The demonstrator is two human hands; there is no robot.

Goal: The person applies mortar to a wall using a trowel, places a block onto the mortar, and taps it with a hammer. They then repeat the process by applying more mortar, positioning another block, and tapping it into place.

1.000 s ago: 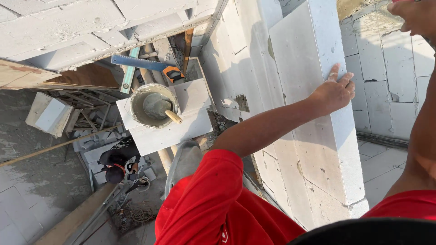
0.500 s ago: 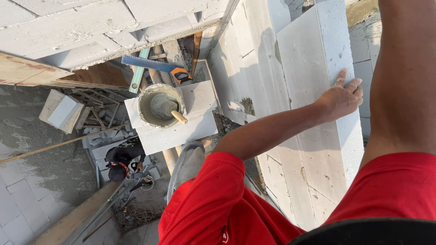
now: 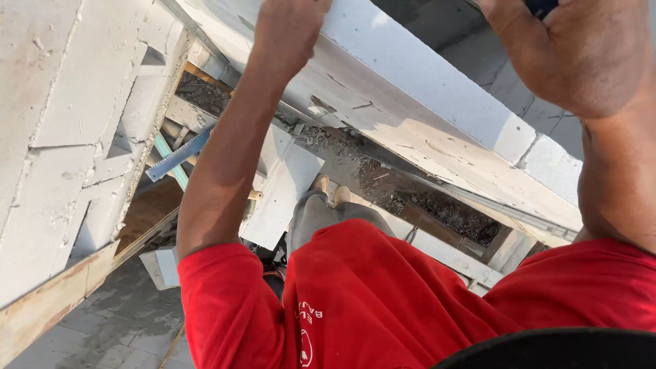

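Left hand [image 3: 290, 31] is curled, fingers bent down over the top edge of the big white aerated block [image 3: 410, 89], gripping it; fingertips are hidden behind the edge. Right hand [image 3: 581, 51] is raised at the top right, fingers folded in a loose fist around something dark blue [image 3: 543, 7], mostly out of frame; what it is cannot be told. It sits above the same block's far end; contact with the block is unclear.

The block lies tilted across the upper middle, long face toward the camera, resting above rubble and a wooden ledge.

Below, a blue saw [image 3: 179, 154] lies near the white block wall [image 3: 61, 123] on the left. The bucket is hidden behind the left forearm; only the smaller white block [image 3: 287, 184] that carried it shows.

Compared with half a second ago: the view has swung, the left hand went from flat and spread on the block face to hooked over its edge, and the right hand has come into view.
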